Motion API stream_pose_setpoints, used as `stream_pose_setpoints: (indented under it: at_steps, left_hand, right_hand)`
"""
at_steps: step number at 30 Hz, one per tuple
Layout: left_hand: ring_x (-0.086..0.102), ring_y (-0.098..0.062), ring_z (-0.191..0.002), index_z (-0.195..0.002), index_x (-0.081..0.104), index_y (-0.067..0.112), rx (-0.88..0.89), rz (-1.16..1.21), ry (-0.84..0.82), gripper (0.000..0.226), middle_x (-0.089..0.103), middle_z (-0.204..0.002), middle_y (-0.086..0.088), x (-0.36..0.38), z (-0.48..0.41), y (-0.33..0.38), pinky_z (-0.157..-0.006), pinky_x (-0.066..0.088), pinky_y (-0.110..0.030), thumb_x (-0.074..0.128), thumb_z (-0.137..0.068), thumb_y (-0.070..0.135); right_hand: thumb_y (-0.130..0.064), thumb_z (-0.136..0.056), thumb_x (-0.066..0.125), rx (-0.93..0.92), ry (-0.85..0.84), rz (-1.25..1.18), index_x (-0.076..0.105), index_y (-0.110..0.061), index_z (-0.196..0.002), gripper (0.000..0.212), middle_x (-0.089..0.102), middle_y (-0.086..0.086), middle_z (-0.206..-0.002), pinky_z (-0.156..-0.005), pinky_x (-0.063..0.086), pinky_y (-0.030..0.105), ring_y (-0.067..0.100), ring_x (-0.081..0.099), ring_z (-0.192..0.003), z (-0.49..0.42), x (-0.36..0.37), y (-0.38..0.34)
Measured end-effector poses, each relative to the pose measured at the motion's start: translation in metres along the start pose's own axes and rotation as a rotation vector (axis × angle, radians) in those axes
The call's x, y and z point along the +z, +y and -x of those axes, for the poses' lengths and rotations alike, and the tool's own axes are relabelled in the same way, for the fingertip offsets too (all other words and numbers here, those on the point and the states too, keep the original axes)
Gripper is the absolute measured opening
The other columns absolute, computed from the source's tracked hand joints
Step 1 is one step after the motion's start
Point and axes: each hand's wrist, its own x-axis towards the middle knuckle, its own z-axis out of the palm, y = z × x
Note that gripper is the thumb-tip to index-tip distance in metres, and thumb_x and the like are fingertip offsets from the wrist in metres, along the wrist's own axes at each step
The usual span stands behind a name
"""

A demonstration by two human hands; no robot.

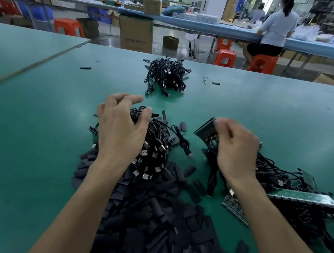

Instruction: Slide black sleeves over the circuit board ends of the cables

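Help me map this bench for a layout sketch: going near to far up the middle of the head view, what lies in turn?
Sleeve pile → cable bundle → far cable heap → cardboard box.

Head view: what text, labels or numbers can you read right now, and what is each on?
"QTOP" (likely; blurred): front of the cardboard box on the floor beyond the table; the characters after it are unreadable.
Motion-blurred, nothing readable: the circuit board panel at the right hand.
No readable print: the green board strip.
Too small to read: the packs on the far bench.
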Motion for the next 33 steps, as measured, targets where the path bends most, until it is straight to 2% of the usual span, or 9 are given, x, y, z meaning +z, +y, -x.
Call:
stream_pose_setpoints:
  at_steps: [3,5,11,14,19,22,24,27,33]
  left_hand:
    - [0.059,-0.002,-0.08,-0.098,0.072,0.029,0.123,0.171,-0.044,0.006,0.064,-0.091,0.015,0.0,0.006,0.012,-0.071,0.043,-0.011,0.07,-0.093,0.026]
    - [0.06,-0.002,-0.064,-0.094,0.073,0.028,0.153,0.3,-0.144,0.005,0.069,-0.078,0.016,0.002,0.012,0.019,-0.06,0.044,-0.008,0.073,-0.09,0.026]
    - [0.058,-0.006,-0.058,-0.131,0.058,0.034,0.095,0.337,-0.331,0.048,0.067,-0.109,0.018,0.014,0.021,0.021,-0.063,0.052,-0.019,0.072,-0.087,0.042]
    - [0.052,-0.003,-0.056,-0.121,0.059,0.037,0.05,0.362,-0.298,0.038,0.067,-0.105,0.018,0.011,0.017,0.017,-0.062,0.051,-0.021,0.072,-0.086,0.044]
    - [0.056,-0.006,-0.053,-0.089,0.067,0.032,0.025,0.522,-0.363,0.007,0.07,-0.077,0.01,0.01,0.015,0.02,-0.054,0.054,-0.026,0.074,-0.09,0.029]
    - [0.056,-0.003,-0.054,-0.083,0.07,0.029,0.017,0.506,-0.348,0.008,0.07,-0.073,0.005,0.009,0.013,0.017,-0.054,0.052,-0.028,0.076,-0.088,0.027]
    - [0.054,0.0,-0.054,-0.079,0.07,0.029,0.036,0.473,-0.355,0.01,0.069,-0.069,0.008,0.009,0.013,0.017,-0.054,0.048,-0.022,0.078,-0.085,0.028]
    - [0.051,0.0,-0.052,-0.074,0.067,0.027,0.037,0.494,-0.372,0.017,0.066,-0.064,0.011,0.01,0.015,0.02,-0.054,0.043,-0.019,0.083,-0.078,0.031]
    - [0.038,-0.002,-0.046,-0.07,0.066,0.024,-0.012,0.625,-0.427,0.018,0.055,-0.053,0.014,0.009,0.014,0.021,-0.046,0.032,-0.012,0.083,-0.077,0.027]
  right_hand:
    - [-0.026,-0.103,0.055,0.169,0.204,-0.295,0.057,-0.035,-0.073,0.031,0.048,-0.02,-0.056,-0.064,0.048,0.028,0.0,0.041,-0.055,-0.012,-0.008,0.003]
    - [-0.025,-0.104,0.052,0.311,0.214,-0.572,0.057,-0.03,-0.066,0.038,0.04,-0.017,-0.061,-0.072,0.058,0.04,0.003,0.034,-0.06,-0.014,-0.01,0.001]
    - [-0.023,-0.104,0.048,0.555,0.188,-0.893,0.065,-0.019,-0.079,0.031,0.04,-0.006,-0.081,-0.07,0.062,0.034,0.003,0.038,-0.054,-0.009,-0.005,-0.012]
    - [-0.021,-0.105,0.048,0.602,0.227,-0.916,0.064,-0.021,-0.081,0.028,0.043,-0.002,-0.082,-0.057,0.056,0.019,0.001,0.041,-0.045,-0.007,-0.005,-0.016]
    - [-0.02,-0.103,0.052,0.593,0.113,-0.841,0.064,-0.022,-0.082,0.025,0.049,-0.016,-0.057,-0.052,0.051,0.011,-0.002,0.046,-0.041,-0.006,-0.005,-0.018]
    - [-0.02,-0.094,0.067,0.39,0.063,-0.516,0.063,-0.025,-0.094,0.006,0.062,-0.012,-0.088,-0.069,0.052,0.017,-0.006,0.061,-0.069,-0.006,-0.012,-0.017]
    - [-0.025,-0.086,0.075,0.171,0.018,-0.185,0.059,-0.032,-0.106,0.027,0.061,-0.011,-0.109,-0.084,0.048,0.018,-0.001,0.06,-0.096,-0.006,-0.018,-0.016]
    - [-0.026,-0.083,0.078,-0.144,-0.132,0.062,0.065,-0.032,-0.112,0.032,0.056,-0.018,-0.111,-0.101,0.039,0.029,0.004,0.051,-0.109,-0.007,-0.021,-0.03]
    - [-0.022,-0.088,0.072,-0.114,-0.495,-0.039,0.069,-0.03,-0.106,0.02,0.068,-0.018,-0.099,-0.093,0.049,0.034,0.005,0.061,-0.1,-0.007,-0.014,-0.043]
